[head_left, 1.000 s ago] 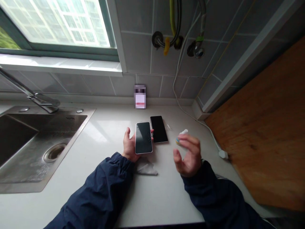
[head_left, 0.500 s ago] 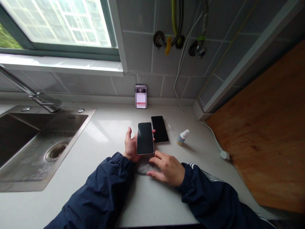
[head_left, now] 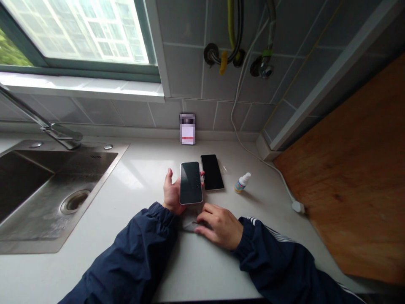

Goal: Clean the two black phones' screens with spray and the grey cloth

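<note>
My left hand [head_left: 171,195] holds a smartphone [head_left: 191,184] from below, its dark screen facing up. Small droplets or specks dot the right part of that screen. Just below the phone, a thin grey cloth [head_left: 189,223] lies on the counter. My right hand [head_left: 221,226] pinches the cloth's right side between thumb and fingers. Behind the held phone, to its right, a second dark-screened phone [head_left: 212,172] lies flat. A small spray bottle [head_left: 242,182] with a white top and yellowish base stands farther right.
A steel sink [head_left: 91,181] with a chrome faucet [head_left: 60,134] is at the left. A blurred-out upright card or screen [head_left: 187,129] leans on the back wall. A white cable with a plug [head_left: 298,206] runs along the right, beside a wooden panel [head_left: 354,181].
The held phone and my left hand have shifted slightly left. My right hand has moved a little left, its fingers drawing closer together on the cloth.
</note>
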### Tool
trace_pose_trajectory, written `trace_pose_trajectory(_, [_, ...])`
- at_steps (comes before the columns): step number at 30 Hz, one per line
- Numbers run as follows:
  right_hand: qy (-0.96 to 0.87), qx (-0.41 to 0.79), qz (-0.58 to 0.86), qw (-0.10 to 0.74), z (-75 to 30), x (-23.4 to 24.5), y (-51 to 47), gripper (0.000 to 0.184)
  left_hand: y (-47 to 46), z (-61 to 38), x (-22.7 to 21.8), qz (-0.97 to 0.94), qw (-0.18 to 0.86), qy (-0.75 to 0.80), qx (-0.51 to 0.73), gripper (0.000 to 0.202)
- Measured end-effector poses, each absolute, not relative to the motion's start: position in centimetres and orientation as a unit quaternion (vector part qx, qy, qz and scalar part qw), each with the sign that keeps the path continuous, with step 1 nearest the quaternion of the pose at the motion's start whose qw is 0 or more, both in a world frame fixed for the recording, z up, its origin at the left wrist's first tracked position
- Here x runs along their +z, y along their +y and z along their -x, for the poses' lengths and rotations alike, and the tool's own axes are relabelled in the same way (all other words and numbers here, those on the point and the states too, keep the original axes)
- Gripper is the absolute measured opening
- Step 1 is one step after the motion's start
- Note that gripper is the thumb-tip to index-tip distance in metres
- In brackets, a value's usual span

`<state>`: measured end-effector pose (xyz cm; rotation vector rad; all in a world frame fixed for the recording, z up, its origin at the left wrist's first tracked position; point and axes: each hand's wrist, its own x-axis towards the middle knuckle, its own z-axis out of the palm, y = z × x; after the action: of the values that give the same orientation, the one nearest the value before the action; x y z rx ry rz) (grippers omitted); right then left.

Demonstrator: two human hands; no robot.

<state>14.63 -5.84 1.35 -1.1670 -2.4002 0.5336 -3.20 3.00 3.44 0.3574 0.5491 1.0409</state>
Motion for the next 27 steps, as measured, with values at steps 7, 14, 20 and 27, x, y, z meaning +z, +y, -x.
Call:
trace_pose_trajectory(7, [-0.836, 0.249, 0.374, 0.313, -14.48, 1.49, -5.81, 0.006, 2.95, 3.11, 3.58, -0.170, 0.813, 0.262, 0.492, 0.090])
trace_pose_trajectory(14, [-0.870, 0.166, 0.403, 0.229, -14.47, 1.29, -5.57, 0.034, 2.95, 3.09, 3.40, -0.158, 0.821, 0.250, 0.488, 0.089])
trace_pose_trajectory(20, [-0.872, 0.171, 0.401, 0.223, -14.42, 1.42, -5.72, 0.009, 2.93, 3.10, 3.37, -0.178, 0.818, 0.254, 0.485, 0.086])
trace_pose_trajectory(27, [-0.865, 0.195, 0.393, 0.244, -14.38, 1.39, -5.62, 0.003, 2.86, 3.26, 3.84, -0.203, 0.800, 0.228, 0.516, 0.078])
